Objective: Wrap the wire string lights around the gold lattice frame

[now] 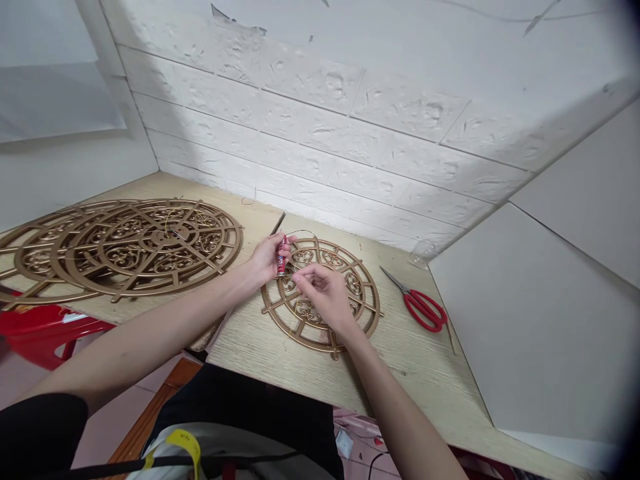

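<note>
My left hand is closed around a small red cylinder with a silver end, which looks like a battery. It is held upright above the left rim of a round bronze-coloured scrollwork frame. A thin dark wire arcs from near my left fingers over the frame. My right hand pinches a fine wire close to the cylinder's lower end, its fingertips a little to the right of it. A thin yellowish wire hangs below across the frame. The exact contact at my right fingertips is too small to make out.
Red-handled scissors lie on the wooden table to the right. Several overlapping bronze frames lie at left with loose wire on top. A white brick-pattern wall and a white side panel border the table. A red stool stands lower left.
</note>
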Demonstrator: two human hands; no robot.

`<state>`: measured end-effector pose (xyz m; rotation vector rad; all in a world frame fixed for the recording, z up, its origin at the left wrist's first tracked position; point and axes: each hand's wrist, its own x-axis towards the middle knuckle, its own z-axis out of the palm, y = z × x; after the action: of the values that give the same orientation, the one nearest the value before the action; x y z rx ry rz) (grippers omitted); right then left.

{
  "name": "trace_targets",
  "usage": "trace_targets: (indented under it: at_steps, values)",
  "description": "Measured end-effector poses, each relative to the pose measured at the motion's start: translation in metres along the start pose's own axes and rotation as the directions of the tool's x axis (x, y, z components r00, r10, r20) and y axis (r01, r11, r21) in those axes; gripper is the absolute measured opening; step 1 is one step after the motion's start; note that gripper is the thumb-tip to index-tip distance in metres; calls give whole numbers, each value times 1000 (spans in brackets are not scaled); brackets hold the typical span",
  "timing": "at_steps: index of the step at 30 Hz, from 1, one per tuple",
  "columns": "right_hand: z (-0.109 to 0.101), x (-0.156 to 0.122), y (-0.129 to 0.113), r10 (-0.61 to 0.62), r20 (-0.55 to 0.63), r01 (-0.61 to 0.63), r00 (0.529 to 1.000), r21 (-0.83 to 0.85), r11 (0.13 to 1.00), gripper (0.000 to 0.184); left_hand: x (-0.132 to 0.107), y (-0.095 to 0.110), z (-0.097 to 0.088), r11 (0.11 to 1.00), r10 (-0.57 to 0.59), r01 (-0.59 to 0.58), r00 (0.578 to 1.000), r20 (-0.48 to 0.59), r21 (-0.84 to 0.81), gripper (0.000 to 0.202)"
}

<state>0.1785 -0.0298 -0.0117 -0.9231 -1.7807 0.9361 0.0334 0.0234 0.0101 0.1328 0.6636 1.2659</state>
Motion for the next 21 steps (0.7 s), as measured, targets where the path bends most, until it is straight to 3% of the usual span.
trace_targets:
  at_steps: [5,21]
  values:
    - [9,-1,10,-187,-7,177,982,-281,943,13,-3,-1,1,1000,-31,31,1000,-1,-5,17]
    - [10,0,19,-316,48,304,948,-441,845,14,1,-4,-3,993,-114,114,993,44,-9,25]
